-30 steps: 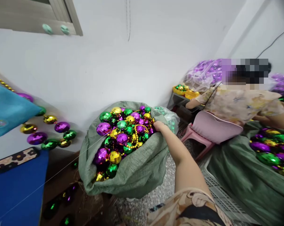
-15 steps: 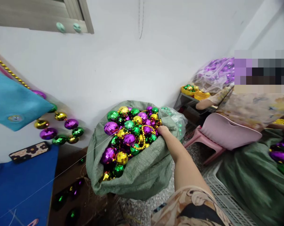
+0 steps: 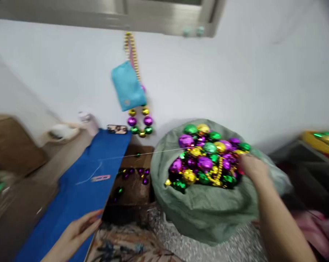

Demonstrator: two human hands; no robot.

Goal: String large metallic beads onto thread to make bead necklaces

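Right hand (image 3: 250, 168) motion-blurred at the sack (image 3: 208, 207) rim, its fingers' grip untellable.

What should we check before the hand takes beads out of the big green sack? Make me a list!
1. Right hand at the sack's rim, touching the beads: ok.
2. Right hand's grip on a strand: cannot tell, picture blurred.
3. Sack open, beads on top showing: ok.
4. Left hand empty, by the blue cloth: ok.
5. Thin thread crossing over the sack, might snag: not ok.
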